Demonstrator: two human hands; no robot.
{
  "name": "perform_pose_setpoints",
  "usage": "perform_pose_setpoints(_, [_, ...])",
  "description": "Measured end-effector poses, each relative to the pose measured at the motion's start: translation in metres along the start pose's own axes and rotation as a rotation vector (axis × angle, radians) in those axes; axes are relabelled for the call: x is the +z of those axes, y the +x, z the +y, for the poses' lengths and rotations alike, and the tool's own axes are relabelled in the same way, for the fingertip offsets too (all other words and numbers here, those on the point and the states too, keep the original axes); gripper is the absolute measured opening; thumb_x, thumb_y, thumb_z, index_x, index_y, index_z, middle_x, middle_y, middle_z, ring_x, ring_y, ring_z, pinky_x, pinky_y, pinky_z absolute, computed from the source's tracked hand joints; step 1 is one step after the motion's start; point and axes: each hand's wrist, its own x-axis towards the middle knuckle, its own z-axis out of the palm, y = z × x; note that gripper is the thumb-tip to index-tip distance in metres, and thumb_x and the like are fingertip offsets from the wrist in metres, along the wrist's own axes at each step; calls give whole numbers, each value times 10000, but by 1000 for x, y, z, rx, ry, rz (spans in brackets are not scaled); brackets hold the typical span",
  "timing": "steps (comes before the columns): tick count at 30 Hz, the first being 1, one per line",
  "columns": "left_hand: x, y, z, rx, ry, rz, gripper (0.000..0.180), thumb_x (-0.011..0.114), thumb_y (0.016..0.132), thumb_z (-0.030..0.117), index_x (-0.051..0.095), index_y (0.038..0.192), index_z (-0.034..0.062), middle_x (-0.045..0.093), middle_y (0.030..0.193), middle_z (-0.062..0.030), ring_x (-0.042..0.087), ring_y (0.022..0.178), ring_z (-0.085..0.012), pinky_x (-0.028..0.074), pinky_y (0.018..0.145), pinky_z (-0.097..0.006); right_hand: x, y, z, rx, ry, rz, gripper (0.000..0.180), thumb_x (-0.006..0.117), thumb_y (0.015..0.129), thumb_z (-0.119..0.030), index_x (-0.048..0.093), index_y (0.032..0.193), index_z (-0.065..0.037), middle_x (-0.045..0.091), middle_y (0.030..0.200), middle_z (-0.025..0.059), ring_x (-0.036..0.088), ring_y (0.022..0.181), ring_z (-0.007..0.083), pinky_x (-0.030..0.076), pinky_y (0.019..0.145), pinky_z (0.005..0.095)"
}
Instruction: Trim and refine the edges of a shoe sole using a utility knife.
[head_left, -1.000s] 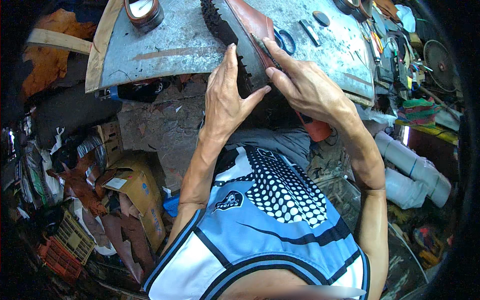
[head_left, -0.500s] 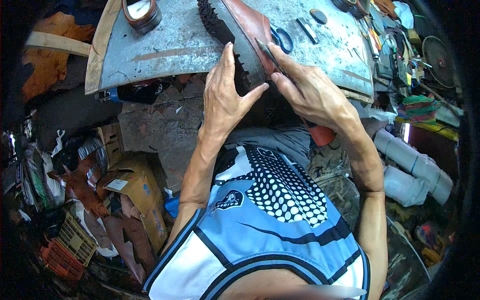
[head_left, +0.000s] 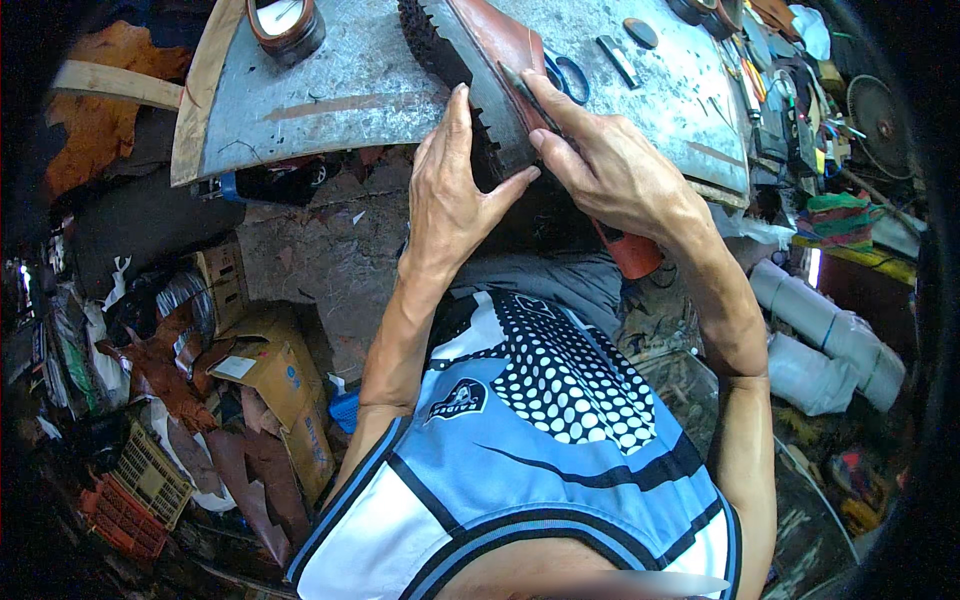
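Observation:
A brown leather shoe [head_left: 497,28] lies on its side, its thick black lugged sole [head_left: 436,45] turned to the left. My left hand [head_left: 446,185] grips the sole at its near end, fingers straight along the tread and thumb across the end. My right hand [head_left: 625,170] is closed round a slim, dark, pointed tool [head_left: 516,84], its index finger stretched along it. The tool's tip lies along the seam between sole and leather. An orange-brown piece [head_left: 630,252] shows below my right wrist; I cannot tell whether it belongs to the tool.
The metal-topped table [head_left: 340,70] bears blue-handled scissors [head_left: 570,78], a small dark bar [head_left: 617,62], an oval piece [head_left: 640,33] and another brown shoe [head_left: 286,30]. Tools crowd its right side. Leather scraps and a cardboard box [head_left: 280,385] lie at left; wrapped rolls [head_left: 830,330] at right.
My right hand has slid up and left along the seam with the tool, and the orange-brown piece has shifted the same way. My left hand and the shoe have barely moved.

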Motion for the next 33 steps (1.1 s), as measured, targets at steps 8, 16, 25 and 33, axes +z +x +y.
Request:
perform_pose_setpoints(8, [0,-1,-1,-8,0,0,1041,887,724,303,308,1496,-90,485,1422,-332,533,1291,-419,407,1101,-476,1,4,3,-34,-11,-15,522,528,980,-211,412,1407,65,655,812,322,666,764,480,522,709,529])
perform_pose_setpoints(16, [0,-1,-1,-9,-1,9,1062,892,714,310,301,1502,-87,488,1420,-330,536,1287,-420,406,1102,-475,-4,-2,0,-25,-14,-38,521,532,975,-202,411,1403,69,666,849,313,665,802,483,519,748,528])
perform_pose_setpoints(25, [1,0,-1,-5,-11,14,1066,893,715,309,296,1504,-87,488,1422,-329,530,1296,-422,404,1102,-472,-1,-6,2,-59,15,-29,530,536,979,-202,404,1411,74,664,882,323,665,831,482,516,763,519])
perform_pose_setpoints(33, [0,-1,-2,2,-7,27,1052,892,717,303,306,1498,-88,488,1420,-330,532,1290,-429,409,1098,-469,-3,-3,3,1,-1,-53,524,531,981,-216,413,1421,44,659,861,325,665,806,485,515,747,533])
